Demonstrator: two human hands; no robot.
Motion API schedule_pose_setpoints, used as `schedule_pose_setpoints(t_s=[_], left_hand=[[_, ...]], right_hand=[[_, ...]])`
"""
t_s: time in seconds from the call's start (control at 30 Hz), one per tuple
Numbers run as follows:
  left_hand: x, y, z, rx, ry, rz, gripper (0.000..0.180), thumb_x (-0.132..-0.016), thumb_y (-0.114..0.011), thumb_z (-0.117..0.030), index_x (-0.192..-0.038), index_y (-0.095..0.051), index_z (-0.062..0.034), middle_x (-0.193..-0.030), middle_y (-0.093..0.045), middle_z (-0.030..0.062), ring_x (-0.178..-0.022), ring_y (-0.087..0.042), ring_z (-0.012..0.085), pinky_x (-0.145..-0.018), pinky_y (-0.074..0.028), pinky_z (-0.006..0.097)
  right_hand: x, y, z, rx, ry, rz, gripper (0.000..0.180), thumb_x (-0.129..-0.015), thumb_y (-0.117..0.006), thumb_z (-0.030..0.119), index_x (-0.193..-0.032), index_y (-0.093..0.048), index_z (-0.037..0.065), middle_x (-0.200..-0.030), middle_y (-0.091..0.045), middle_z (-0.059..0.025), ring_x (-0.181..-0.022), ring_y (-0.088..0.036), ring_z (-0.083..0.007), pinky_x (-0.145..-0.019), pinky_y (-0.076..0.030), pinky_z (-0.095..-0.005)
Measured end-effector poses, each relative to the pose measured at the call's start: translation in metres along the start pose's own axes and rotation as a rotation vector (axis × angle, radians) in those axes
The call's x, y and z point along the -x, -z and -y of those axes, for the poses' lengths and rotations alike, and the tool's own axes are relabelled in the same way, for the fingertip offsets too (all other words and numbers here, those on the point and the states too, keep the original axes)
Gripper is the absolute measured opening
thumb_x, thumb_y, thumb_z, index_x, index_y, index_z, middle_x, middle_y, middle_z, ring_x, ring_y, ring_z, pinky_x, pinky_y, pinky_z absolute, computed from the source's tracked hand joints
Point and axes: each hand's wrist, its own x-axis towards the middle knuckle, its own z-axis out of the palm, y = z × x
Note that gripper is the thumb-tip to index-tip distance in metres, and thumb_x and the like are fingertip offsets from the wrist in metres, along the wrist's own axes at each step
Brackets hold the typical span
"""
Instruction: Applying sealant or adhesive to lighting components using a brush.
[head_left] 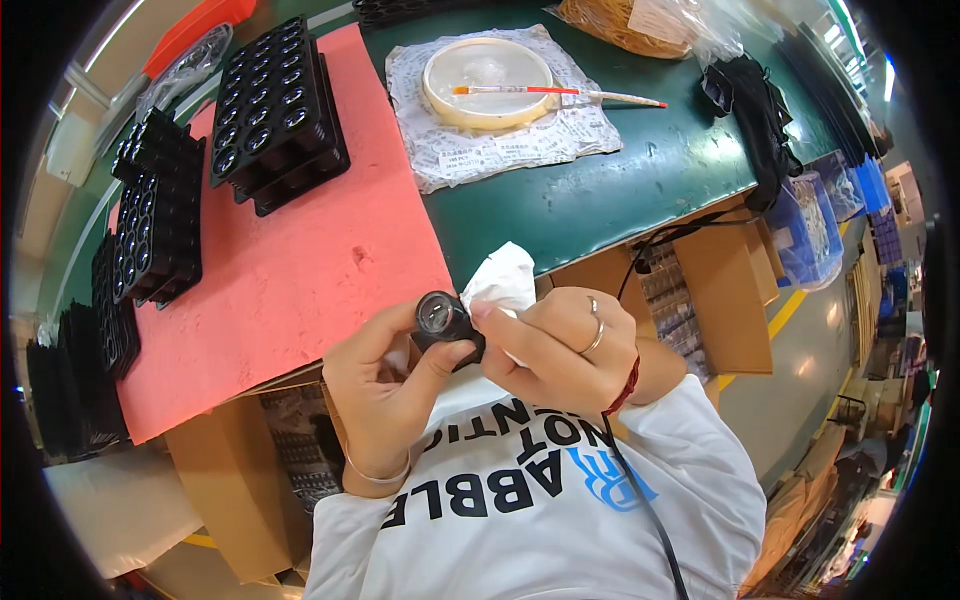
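Lens: the small black lens (443,320) is held just off the table's near edge, over the person's chest; its glass face points up toward the camera, so its long axis cannot be made out.
Left hand (385,385): fingers closed around the lens, thumb on its side.
Right hand (560,345): fingers pinch a white cloth (503,278) against the lens.
Room: the red mat (320,240) near the hands is bare; black trays (275,110) sit well apart.
Hidden: lens body mostly covered by fingers; the cloth's lower part is behind the right hand.
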Motion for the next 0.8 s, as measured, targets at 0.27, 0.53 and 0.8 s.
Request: schedule_pose_setpoints(t_s=[0.27, 0.53, 0.8], left_hand=[[-0.004, -0.006, 0.005, -0.225, -0.181, -0.112, 0.022, -0.065, -0.072, 0.0, -0.085, -0.064, 0.001, -0.065, -0.06, -0.0019, -0.046, -0.036, -0.0012, -0.04, -0.023, 0.015], [-0.019, 0.008, 0.01, -0.536, -0.399, -0.168, 0.026, -0.063, -0.073, 0.001, -0.087, -0.065, -0.0018, -0.061, -0.059, -0.0032, -0.042, -0.033, -0.0003, -0.038, -0.024, 0.016], [-0.012, 0.013, 0.0, 0.205, -0.204, 0.111, 0.031, -0.069, -0.067, 0.006, -0.098, -0.056, 0.0074, -0.091, -0.062, 0.0132, -0.082, -0.058, 0.0136, -0.073, -0.047, 0.024]], right_hand=[[0.0, -0.003, 0.001, -0.057, -0.032, -0.035, 0.025, -0.051, -0.06, -0.006, -0.075, -0.062, 0.001, -0.058, -0.05, -0.0013, -0.042, -0.047, -0.0124, -0.038, -0.04, -0.0213], [-0.022, 0.037, -0.013, -0.449, -0.264, 0.236, 0.024, -0.054, -0.059, -0.004, -0.073, -0.063, 0.009, -0.054, -0.047, -0.0029, -0.042, -0.047, -0.0161, -0.038, -0.038, -0.0251], [-0.022, 0.031, -0.024, -0.534, -0.249, 0.116, 0.024, -0.058, -0.053, -0.006, -0.078, -0.06, 0.004, -0.091, -0.059, -0.0131, -0.073, -0.058, -0.0202, -0.06, -0.045, -0.0266]])
